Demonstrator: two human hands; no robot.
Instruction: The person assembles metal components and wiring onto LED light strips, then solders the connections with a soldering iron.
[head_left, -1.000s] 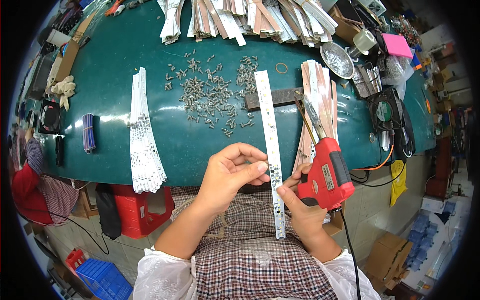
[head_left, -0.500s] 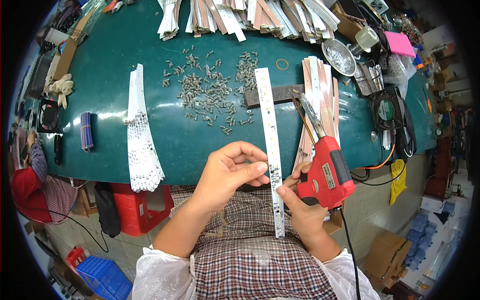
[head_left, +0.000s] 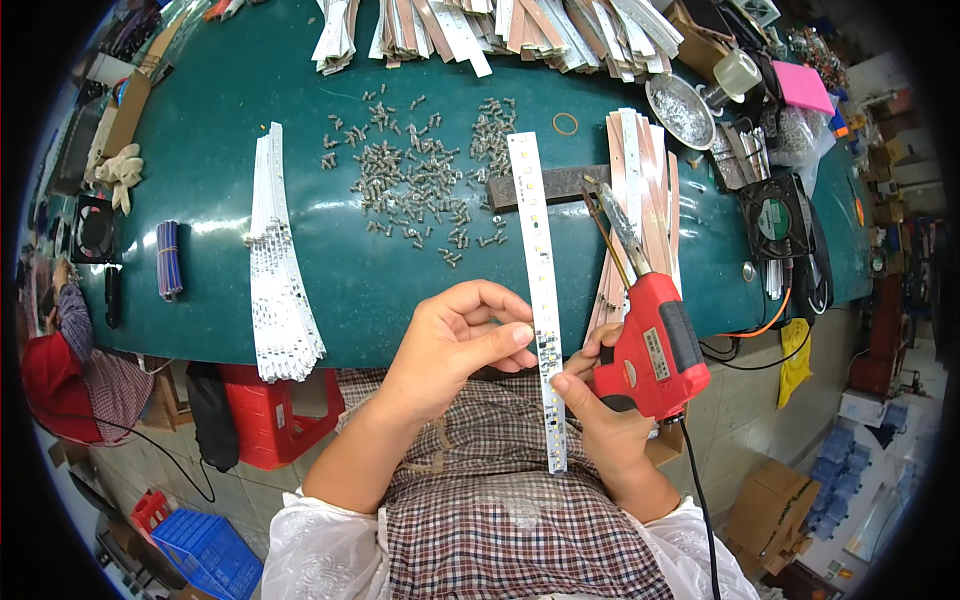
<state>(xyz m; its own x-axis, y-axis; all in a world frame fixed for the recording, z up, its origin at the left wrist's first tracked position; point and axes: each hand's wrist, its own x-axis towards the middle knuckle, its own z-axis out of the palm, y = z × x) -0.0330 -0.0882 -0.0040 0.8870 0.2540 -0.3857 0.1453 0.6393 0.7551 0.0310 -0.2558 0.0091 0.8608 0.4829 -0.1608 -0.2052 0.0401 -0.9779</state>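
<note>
A long white LED strip (head_left: 540, 240) dotted with small components stands lengthwise before me, its lower end over my checked apron (head_left: 520, 540). At its left edge my left hand (head_left: 465, 340) is closed, thumb and curled fingers against the strip; fingertips behind it are hidden. My right hand (head_left: 605, 410) presses its thumb on the strip's lower right edge. That same hand also grips a red soldering gun (head_left: 655, 345), whose metal tip points up and away. Beyond the strip, many small metal screw-like pieces (head_left: 410, 180) lie scattered on the green table (head_left: 210, 100).
A fanned stack of white strips (head_left: 280, 290) lies left, beside a blue bundle (head_left: 169, 260). Right are copper-coloured strips (head_left: 645, 190), a dark bar (head_left: 550, 188), a metal dish (head_left: 682, 110) and a small fan (head_left: 775, 220). More strips (head_left: 500, 30) line the far side. Another person (head_left: 60, 370) sits left.
The view has shifted slightly, and the strip's top sits a touch further left. Both hands keep the same hold.
</note>
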